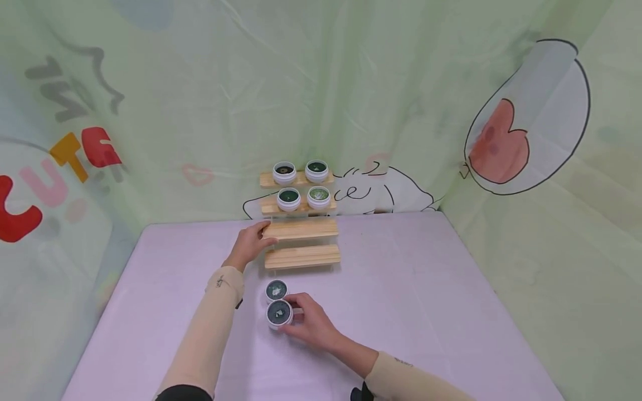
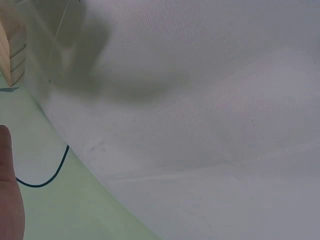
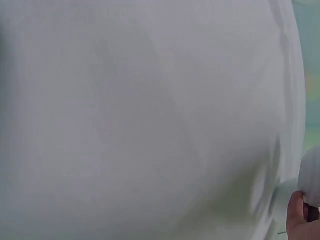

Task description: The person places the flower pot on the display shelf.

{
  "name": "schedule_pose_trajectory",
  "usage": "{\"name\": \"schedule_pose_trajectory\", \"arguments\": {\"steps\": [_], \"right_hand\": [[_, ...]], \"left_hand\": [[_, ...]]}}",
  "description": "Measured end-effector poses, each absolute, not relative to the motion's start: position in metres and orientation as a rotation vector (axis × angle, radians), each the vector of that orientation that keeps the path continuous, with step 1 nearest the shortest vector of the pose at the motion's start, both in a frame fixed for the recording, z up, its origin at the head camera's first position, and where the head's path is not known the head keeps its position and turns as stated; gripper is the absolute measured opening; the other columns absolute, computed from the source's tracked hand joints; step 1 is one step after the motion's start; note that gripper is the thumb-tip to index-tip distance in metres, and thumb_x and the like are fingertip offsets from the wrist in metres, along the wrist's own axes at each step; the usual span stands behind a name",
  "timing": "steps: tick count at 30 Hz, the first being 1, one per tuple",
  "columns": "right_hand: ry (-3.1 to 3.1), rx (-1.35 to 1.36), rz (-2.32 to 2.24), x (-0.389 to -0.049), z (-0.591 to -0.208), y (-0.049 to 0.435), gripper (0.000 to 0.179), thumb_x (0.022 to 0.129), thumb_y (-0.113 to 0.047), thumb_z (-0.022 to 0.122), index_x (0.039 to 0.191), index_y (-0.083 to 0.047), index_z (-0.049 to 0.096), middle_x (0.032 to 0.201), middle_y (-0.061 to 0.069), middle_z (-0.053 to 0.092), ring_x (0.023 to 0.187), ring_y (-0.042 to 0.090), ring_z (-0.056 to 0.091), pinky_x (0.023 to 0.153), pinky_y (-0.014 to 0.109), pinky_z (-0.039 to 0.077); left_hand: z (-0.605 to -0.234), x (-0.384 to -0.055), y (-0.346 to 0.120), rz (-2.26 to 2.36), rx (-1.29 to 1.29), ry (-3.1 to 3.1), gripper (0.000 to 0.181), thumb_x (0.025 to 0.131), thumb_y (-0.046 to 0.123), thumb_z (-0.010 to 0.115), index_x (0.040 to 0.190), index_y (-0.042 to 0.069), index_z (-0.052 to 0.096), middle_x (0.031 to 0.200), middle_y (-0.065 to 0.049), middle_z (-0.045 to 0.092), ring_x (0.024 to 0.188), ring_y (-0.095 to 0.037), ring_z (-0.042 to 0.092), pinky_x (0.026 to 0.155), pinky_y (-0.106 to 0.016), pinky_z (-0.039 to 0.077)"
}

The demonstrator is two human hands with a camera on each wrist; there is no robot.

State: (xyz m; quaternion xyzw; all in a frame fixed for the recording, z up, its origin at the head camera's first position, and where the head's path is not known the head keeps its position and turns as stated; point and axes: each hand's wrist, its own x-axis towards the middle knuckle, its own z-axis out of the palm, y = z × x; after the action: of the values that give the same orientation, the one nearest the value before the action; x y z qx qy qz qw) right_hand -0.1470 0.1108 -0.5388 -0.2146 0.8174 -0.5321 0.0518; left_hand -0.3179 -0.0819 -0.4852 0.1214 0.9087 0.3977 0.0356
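Note:
A tiered wooden display stand (image 1: 302, 257) has several plank steps. My left hand (image 1: 247, 245) is at the left end of its third step from the top, fingers at the rear edge and thumb at the front. In the left wrist view, a plank end (image 2: 15, 52) shows beside part of that hand. Below the stand, my right hand (image 1: 313, 323) grips a small round white jar (image 1: 279, 313) with a dark top, thumb in front and fingers behind. Directly behind it stands a similar jar (image 1: 276, 290). The right wrist view catches the held jar (image 3: 310, 175) at its edge.
Two white jars with dark tops, one of them this jar (image 1: 285, 172), sit on the top step. On the second step are two more, including a light green one (image 1: 319, 196). A pale purple cloth (image 1: 411, 289) covers the table, with a printed green curtain (image 1: 210, 111) around it.

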Motion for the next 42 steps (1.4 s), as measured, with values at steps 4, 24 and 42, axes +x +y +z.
{"name": "schedule_pose_trajectory", "arguments": {"steps": [4,24,42], "right_hand": [[2.514,-0.681,-1.593,-0.155,-0.525,0.116,0.055,0.077,-0.004,0.082,0.124,0.002,0.054,0.117,0.013,0.055,0.109,0.027,0.058,0.088,0.03,0.055],[2.496,-0.513,-1.607,-0.196,-0.496,0.129,0.057,0.082,-0.012,0.08,0.13,-0.001,0.051,0.124,0.013,0.054,0.113,0.029,0.056,0.095,0.046,0.052],[2.567,-0.149,-1.717,-0.249,-0.472,0.128,0.058,0.083,-0.013,0.079,0.132,0.0,0.051,0.126,0.014,0.058,0.117,0.027,0.056,0.097,0.034,0.051]], "left_hand": [[-0.483,-0.318,-0.081,1.196,0.386,2.805,0.067,0.089,0.027,0.073,0.142,-0.003,0.047,0.136,-0.025,0.054,0.119,-0.038,0.056,0.1,-0.046,0.047],[-0.48,-0.319,-0.081,1.175,0.374,2.812,0.065,0.088,0.024,0.074,0.141,-0.003,0.048,0.134,-0.023,0.056,0.116,-0.036,0.058,0.099,-0.045,0.047],[-0.488,-0.323,-0.083,1.178,0.4,2.824,0.066,0.087,0.027,0.075,0.14,-0.002,0.05,0.131,-0.023,0.058,0.114,-0.035,0.059,0.099,-0.045,0.047]]}}
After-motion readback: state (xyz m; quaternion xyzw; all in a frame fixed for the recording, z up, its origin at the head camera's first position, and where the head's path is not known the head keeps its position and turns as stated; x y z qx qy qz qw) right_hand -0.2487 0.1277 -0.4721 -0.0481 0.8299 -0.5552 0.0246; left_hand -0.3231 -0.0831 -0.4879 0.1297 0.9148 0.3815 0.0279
